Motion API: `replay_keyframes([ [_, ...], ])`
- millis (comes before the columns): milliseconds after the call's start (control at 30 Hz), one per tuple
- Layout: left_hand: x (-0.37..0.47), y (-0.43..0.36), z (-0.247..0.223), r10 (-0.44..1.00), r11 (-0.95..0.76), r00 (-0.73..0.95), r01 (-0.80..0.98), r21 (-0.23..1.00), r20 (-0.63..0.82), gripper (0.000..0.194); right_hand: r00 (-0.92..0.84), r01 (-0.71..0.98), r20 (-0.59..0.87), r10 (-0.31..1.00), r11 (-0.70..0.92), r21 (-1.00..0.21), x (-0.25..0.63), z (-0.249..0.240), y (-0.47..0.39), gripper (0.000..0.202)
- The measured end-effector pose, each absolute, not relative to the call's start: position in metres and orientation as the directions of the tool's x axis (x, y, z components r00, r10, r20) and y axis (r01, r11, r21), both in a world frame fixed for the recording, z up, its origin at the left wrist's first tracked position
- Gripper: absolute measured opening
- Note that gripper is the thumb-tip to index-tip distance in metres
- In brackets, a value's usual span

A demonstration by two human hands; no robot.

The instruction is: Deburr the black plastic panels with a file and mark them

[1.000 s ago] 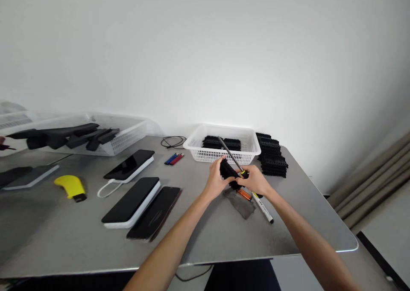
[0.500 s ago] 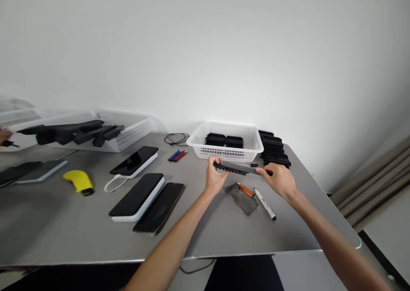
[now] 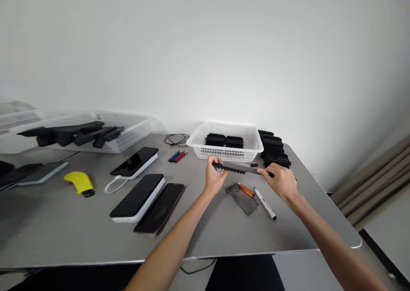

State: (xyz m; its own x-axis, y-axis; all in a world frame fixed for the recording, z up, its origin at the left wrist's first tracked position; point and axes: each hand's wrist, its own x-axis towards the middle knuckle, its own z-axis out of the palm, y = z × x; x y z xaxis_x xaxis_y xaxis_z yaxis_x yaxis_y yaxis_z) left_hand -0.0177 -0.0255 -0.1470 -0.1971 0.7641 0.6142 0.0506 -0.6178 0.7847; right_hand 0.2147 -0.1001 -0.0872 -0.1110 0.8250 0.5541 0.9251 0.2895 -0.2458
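Observation:
My left hand (image 3: 214, 178) pinches one end of a black toothed plastic piece (image 3: 233, 170), held level above the table. My right hand (image 3: 282, 181) is wrapped round the handle of a flat grey file-like tool (image 3: 251, 170). The tool's blade lies along the piece's upper edge, and a bit of yellow shows behind the hand. Whether the tool is a file or a knife is not clear. Below the hands lie a grey cloth (image 3: 241, 201), an orange lighter (image 3: 246, 190) and a white marker (image 3: 265, 203).
Behind my hands, a white basket (image 3: 224, 154) holds similar black pieces; more are stacked (image 3: 273, 148) to its right. Leftward lie two lighters (image 3: 177, 156), a black cable (image 3: 176, 139), phones on white blocks (image 3: 137, 197), a yellow-handled tool (image 3: 78, 182) and another basket (image 3: 131, 139) with black parts.
My right hand and the tool have slid slightly right along the piece. The other person's hand at the far left has gone out of view.

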Motion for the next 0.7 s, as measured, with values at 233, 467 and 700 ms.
replay_keyframes([
  [233,-0.020,-0.026,-0.144,0.755,-0.630,-0.202,0.040,0.776,0.623,0.044,-0.121,0.934,0.533,0.837,0.279,-0.225,0.219,-0.090,-0.101,0.056],
  [467,-0.021,-0.025,-0.144,0.750,-0.631,-0.212,0.056,0.774,0.626,0.045,-0.097,0.913,0.552,0.828,0.294,-0.281,0.214,-0.091,-0.101,0.053],
  [700,-0.019,-0.029,-0.141,0.739,-0.646,-0.211,0.046,0.762,0.640,0.045,-0.132,0.921,0.553,0.823,0.309,-0.239,0.215,-0.088,-0.103,0.055],
])
